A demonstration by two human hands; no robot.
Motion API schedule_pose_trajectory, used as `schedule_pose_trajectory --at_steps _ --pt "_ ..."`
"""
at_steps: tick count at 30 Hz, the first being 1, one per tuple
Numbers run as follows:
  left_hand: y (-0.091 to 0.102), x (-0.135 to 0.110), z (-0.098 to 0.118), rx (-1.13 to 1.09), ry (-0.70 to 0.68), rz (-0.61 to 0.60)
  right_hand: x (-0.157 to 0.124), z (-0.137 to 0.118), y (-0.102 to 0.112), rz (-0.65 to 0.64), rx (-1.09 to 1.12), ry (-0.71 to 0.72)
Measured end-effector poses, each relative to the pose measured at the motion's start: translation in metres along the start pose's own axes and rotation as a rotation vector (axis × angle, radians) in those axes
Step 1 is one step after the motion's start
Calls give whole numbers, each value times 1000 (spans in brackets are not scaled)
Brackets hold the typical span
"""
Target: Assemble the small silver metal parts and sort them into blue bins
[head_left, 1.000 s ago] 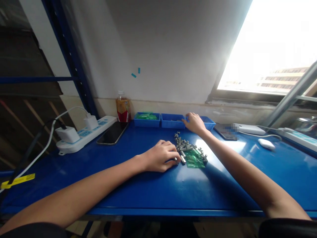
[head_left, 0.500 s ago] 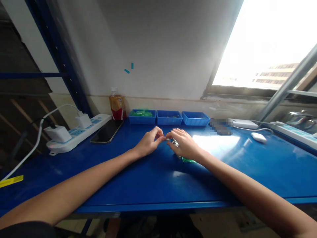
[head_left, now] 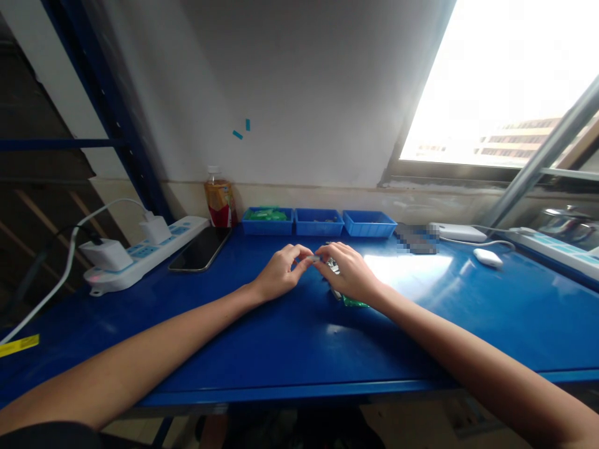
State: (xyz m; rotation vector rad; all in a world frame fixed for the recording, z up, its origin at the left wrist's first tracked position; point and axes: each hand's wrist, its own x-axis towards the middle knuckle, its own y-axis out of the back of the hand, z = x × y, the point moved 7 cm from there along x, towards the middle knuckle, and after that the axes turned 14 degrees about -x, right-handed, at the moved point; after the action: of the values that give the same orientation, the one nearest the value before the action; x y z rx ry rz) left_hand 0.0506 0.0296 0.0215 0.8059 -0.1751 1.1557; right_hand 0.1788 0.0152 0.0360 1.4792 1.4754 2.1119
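Head view: the left hand (head_left: 279,270) and right hand (head_left: 350,269) pinched one small piece (head_left: 315,258), not yet set down, mid-worktop (head_left: 262,355); loose metal parts (head_left: 333,265) lay beneath the right hand, not taken up, while the back-edge middle bin (head_left: 319,230) held bits (head_left: 329,219).

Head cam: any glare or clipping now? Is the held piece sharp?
Head view: bright white window largely clipped; white glare on glossy blue tabletop, right of the right grip. Same head view: small pale piece at the left grip too small, soft to identify.
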Motion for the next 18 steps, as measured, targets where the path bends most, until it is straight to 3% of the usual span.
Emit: schedule_pose_trajectory --at_steps 6,9,13,18 --pt "-3 1 -1 -22 21 -76 -2 -13 9 46 -59 134" --pt "-6 0 -1 -39 54 -116 5 -7 15 83 -121 135" --pt "-22 -8 17 112 -99 -276 27 43 13 133 -216 -83" --pt "-41 -20 35 279 -240 -437 56 117 -13 70 -318 -396"
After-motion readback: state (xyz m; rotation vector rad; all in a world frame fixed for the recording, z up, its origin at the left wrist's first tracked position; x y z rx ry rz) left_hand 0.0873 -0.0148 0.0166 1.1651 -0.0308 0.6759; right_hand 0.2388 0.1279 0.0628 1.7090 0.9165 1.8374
